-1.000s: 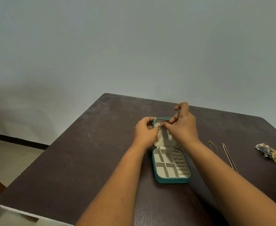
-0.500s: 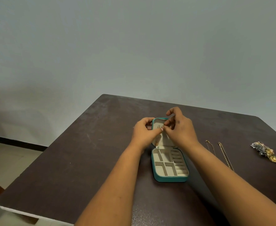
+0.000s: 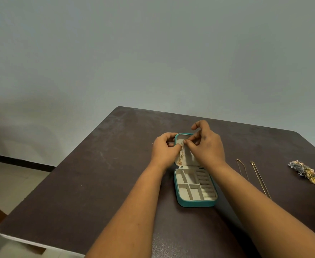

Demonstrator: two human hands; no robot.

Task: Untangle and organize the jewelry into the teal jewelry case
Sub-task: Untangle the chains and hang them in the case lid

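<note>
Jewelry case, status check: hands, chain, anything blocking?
Both hands, left and right, pinch a gold chain against the open lid of the teal case. Tray compartments look empty. Two chains and a tangled cluster wait right, nothing blocking.

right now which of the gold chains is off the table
The gold chain both hands pinch over the teal case's open lid; the other two chains lie flat on the table, right.
</note>
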